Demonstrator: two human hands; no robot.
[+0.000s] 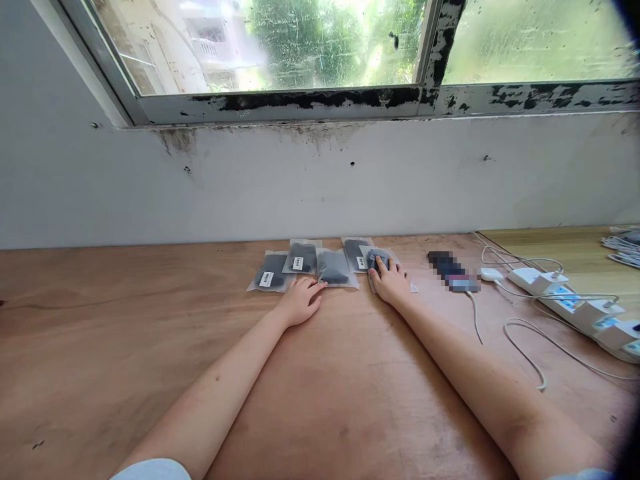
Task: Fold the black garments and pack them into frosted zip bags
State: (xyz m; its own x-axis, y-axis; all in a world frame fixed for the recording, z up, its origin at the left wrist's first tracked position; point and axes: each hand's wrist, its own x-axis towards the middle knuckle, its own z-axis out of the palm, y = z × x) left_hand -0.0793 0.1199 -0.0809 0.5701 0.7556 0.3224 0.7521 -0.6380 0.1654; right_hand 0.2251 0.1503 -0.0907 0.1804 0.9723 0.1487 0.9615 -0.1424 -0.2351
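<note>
Several frosted plastic packets with dark contents lie in an overlapping row on the wooden table. My left hand (301, 301) rests with fingers apart at the lower edge of the middle packet (336, 268), and its fingertips touch that edge. Close by on the left are a labelled packet (271, 271) and another labelled packet (303, 256) behind it. My right hand (392, 283) lies over the rightmost packet (376, 257), fingers spread on its dark contents. Behind, partly covered by that one, is a packet with a white label (355, 251).
To the right lie a blurred-out dark device (453, 270) with a cable and a white charger puck (491, 274). A white power strip (575, 303) with plugs and loose white cables (530, 327) sits farther right. A wall (250, 180) with a window borders the table's back edge.
</note>
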